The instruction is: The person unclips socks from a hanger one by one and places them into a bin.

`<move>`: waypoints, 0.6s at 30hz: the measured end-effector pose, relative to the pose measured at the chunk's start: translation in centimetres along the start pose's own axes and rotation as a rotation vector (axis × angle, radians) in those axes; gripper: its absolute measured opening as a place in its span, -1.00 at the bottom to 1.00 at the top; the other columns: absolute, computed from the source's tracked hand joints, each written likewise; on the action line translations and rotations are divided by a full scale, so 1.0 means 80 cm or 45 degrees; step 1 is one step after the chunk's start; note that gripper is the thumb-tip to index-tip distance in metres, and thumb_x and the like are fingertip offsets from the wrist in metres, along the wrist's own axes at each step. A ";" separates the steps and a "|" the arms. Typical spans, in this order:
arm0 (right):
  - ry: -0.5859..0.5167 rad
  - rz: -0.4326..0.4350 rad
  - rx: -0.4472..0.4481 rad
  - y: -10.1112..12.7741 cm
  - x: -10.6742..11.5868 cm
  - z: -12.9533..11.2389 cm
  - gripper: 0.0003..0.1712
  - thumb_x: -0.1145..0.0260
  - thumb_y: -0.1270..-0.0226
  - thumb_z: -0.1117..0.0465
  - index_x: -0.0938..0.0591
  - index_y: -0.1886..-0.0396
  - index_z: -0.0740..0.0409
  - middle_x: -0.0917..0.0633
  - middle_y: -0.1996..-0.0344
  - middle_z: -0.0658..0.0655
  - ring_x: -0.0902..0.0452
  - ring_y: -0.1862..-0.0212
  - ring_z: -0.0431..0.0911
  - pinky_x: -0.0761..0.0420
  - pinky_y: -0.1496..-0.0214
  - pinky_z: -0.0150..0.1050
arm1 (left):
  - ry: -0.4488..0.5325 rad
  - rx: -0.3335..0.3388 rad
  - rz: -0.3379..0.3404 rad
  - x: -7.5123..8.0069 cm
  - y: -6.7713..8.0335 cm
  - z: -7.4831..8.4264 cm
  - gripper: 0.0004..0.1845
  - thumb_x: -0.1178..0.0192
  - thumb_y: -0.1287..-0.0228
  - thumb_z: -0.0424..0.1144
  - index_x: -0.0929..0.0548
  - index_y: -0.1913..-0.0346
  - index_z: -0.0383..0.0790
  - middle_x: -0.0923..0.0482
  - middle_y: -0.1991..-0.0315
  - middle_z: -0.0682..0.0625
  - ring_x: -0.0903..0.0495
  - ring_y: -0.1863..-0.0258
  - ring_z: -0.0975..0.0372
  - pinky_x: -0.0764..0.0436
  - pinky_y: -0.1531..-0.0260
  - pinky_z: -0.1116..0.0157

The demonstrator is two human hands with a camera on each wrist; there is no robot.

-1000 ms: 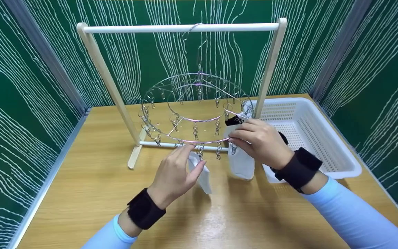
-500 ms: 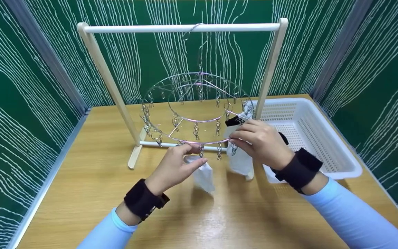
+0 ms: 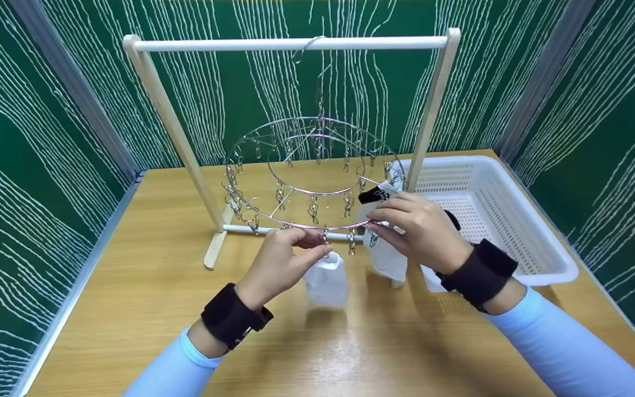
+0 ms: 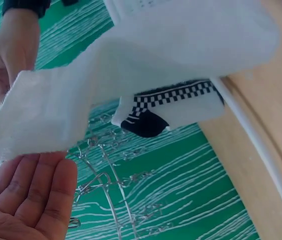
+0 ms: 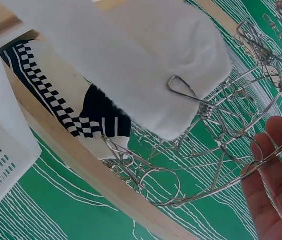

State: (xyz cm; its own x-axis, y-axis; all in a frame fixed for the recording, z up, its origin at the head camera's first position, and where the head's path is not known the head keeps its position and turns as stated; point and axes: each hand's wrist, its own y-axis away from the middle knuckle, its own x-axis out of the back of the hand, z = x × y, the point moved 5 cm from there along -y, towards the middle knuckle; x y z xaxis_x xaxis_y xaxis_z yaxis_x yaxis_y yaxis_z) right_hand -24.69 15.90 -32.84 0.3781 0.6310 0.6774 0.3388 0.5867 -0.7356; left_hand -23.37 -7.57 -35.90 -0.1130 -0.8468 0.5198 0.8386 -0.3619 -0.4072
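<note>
Our left hand (image 3: 284,259) pinches a clip (image 3: 324,238) above the white sock (image 3: 327,278); our right hand (image 3: 419,229) pinches the round clip hanger (image 3: 273,212) rim beside another sock (image 3: 386,256).

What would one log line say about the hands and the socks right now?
left hand pinches clip over small white sock | right hand holds round metal clip hanger rim | black-and-white checkered sock clipped behind

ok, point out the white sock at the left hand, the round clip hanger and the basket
white sock (image 3: 327,280), head view, middle of its hanging body
round clip hanger (image 3: 273,131), head view, far left arc of the outer ring
basket (image 3: 538,220), head view, right side wall
</note>
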 end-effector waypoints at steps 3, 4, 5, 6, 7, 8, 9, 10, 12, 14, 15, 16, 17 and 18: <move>-0.017 0.024 -0.040 0.003 0.005 -0.002 -0.74 -0.64 -0.20 0.34 -0.83 0.11 0.24 -0.87 0.18 0.15 -0.74 0.13 0.07 -0.79 0.08 0.00 | 0.005 0.012 -0.001 0.000 0.000 0.000 -0.85 -0.44 -0.44 -0.31 -0.83 0.09 -0.37 -0.87 0.17 -0.15 -0.85 0.13 0.07 -0.80 -0.04 0.03; -0.021 0.039 -0.059 0.005 0.007 -0.003 -0.74 -0.64 -0.21 0.33 -0.83 0.10 0.24 -0.86 0.17 0.16 -0.74 0.10 0.08 -0.79 0.05 0.01 | 0.007 0.015 -0.001 0.000 0.000 0.000 -0.84 -0.44 -0.44 -0.32 -0.83 0.09 -0.38 -0.87 0.17 -0.15 -0.85 0.13 0.06 -0.80 -0.04 0.00; -0.029 0.058 -0.082 0.007 0.008 -0.004 -0.73 -0.63 -0.21 0.34 -0.82 0.09 0.24 -0.86 0.16 0.17 -0.74 0.09 0.09 -0.78 0.02 0.01 | 0.007 0.017 0.001 0.000 0.001 0.000 -0.85 -0.44 -0.43 -0.32 -0.83 0.09 -0.38 -0.87 0.17 -0.15 -0.85 0.13 0.07 -0.80 -0.04 -0.01; -0.034 0.079 -0.108 0.010 0.010 -0.005 -0.73 -0.62 -0.22 0.34 -0.83 0.08 0.25 -0.85 0.15 0.18 -0.74 0.08 0.09 -0.78 0.02 0.01 | 0.006 0.023 0.001 0.000 0.001 -0.001 -0.85 -0.44 -0.43 -0.32 -0.83 0.09 -0.37 -0.87 0.16 -0.15 -0.85 0.12 0.07 -0.80 -0.04 -0.01; -0.039 0.106 -0.129 0.013 0.012 -0.006 -0.74 -0.61 -0.22 0.35 -0.82 0.08 0.26 -0.85 0.14 0.20 -0.73 0.09 0.09 -0.77 0.03 0.01 | 0.004 0.024 0.003 0.000 0.001 -0.001 -0.85 -0.44 -0.43 -0.32 -0.83 0.08 -0.37 -0.87 0.16 -0.15 -0.85 0.12 0.07 -0.79 -0.04 -0.02; -0.044 0.127 -0.154 0.016 0.013 -0.007 -0.74 -0.60 -0.23 0.35 -0.82 0.08 0.27 -0.84 0.14 0.21 -0.73 0.10 0.09 -0.76 0.04 -0.01 | 0.002 0.023 0.005 0.000 0.001 -0.001 -0.85 -0.44 -0.43 -0.32 -0.83 0.08 -0.37 -0.87 0.16 -0.15 -0.85 0.12 0.08 -0.80 -0.05 -0.01; -0.051 0.146 -0.179 0.020 0.014 -0.009 -0.74 -0.59 -0.23 0.34 -0.83 0.08 0.28 -0.84 0.13 0.22 -0.73 0.10 0.09 -0.75 0.04 -0.04 | -0.003 0.025 0.008 0.000 0.001 -0.001 -0.85 -0.44 -0.44 -0.32 -0.83 0.08 -0.37 -0.87 0.16 -0.15 -0.85 0.12 0.08 -0.80 -0.05 0.00; -0.049 0.163 -0.197 0.023 0.014 -0.010 -0.74 -0.59 -0.23 0.34 -0.82 0.09 0.28 -0.83 0.13 0.22 -0.73 0.11 0.09 -0.75 0.04 -0.05 | -0.006 0.027 0.010 0.000 0.001 -0.001 -0.85 -0.44 -0.44 -0.31 -0.83 0.08 -0.36 -0.87 0.16 -0.14 -0.84 0.12 0.09 -0.80 -0.05 0.01; -0.070 0.198 -0.232 0.031 0.012 -0.013 -0.76 -0.59 -0.20 0.35 -0.82 0.12 0.28 -0.83 0.16 0.22 -0.74 0.15 0.08 -0.74 0.06 -0.10 | -0.006 0.039 0.014 0.001 0.001 -0.001 -0.85 -0.44 -0.44 -0.31 -0.84 0.08 -0.34 -0.87 0.16 -0.13 -0.84 0.12 0.09 -0.80 -0.06 0.02; -0.097 0.211 -0.250 0.039 0.008 -0.016 -0.77 -0.60 -0.18 0.35 -0.82 0.16 0.28 -0.84 0.19 0.21 -0.76 0.17 0.07 -0.75 0.02 -0.16 | 0.001 0.050 0.015 0.001 0.001 -0.001 -0.85 -0.44 -0.44 -0.31 -0.84 0.07 -0.34 -0.87 0.16 -0.13 -0.84 0.11 0.09 -0.79 -0.07 0.00; -0.110 0.221 -0.247 0.043 0.005 -0.018 -0.76 -0.62 -0.15 0.36 -0.82 0.17 0.28 -0.84 0.20 0.21 -0.77 0.18 0.07 -0.76 0.01 -0.18 | 0.005 0.057 0.016 0.001 0.002 -0.001 -0.85 -0.44 -0.44 -0.31 -0.84 0.07 -0.34 -0.87 0.16 -0.13 -0.84 0.11 0.09 -0.79 -0.07 -0.01; -0.119 0.226 -0.243 0.047 0.001 -0.020 -0.75 -0.63 -0.12 0.37 -0.82 0.18 0.28 -0.85 0.22 0.20 -0.78 0.19 0.07 -0.77 0.00 -0.20 | 0.007 0.061 0.016 0.001 0.001 -0.002 -0.85 -0.44 -0.44 -0.30 -0.84 0.07 -0.34 -0.87 0.15 -0.13 -0.84 0.11 0.09 -0.79 -0.07 -0.01; -0.134 0.223 -0.242 0.052 -0.003 -0.021 -0.74 -0.63 -0.10 0.37 -0.81 0.18 0.28 -0.85 0.24 0.19 -0.79 0.21 0.05 -0.77 0.02 -0.23 | 0.011 0.064 0.016 0.001 0.001 -0.001 -0.85 -0.44 -0.44 -0.31 -0.84 0.07 -0.34 -0.87 0.15 -0.13 -0.84 0.11 0.08 -0.79 -0.07 -0.01; -0.149 0.216 -0.237 0.056 -0.008 -0.022 -0.73 -0.64 -0.08 0.38 -0.81 0.18 0.28 -0.86 0.25 0.18 -0.79 0.23 0.03 -0.78 0.03 -0.26 | 0.014 0.065 0.018 0.001 0.001 -0.002 -0.85 -0.44 -0.44 -0.31 -0.83 0.07 -0.34 -0.87 0.15 -0.14 -0.84 0.11 0.08 -0.79 -0.07 0.00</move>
State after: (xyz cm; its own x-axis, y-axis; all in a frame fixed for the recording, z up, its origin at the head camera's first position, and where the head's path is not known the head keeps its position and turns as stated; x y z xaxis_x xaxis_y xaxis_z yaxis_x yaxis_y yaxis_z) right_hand -21.88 17.20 -36.55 0.3445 0.7730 0.5328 0.4355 0.3712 -0.8201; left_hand -23.37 -7.70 -36.00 -0.1063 -0.8561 0.5058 0.8662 -0.3295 -0.3757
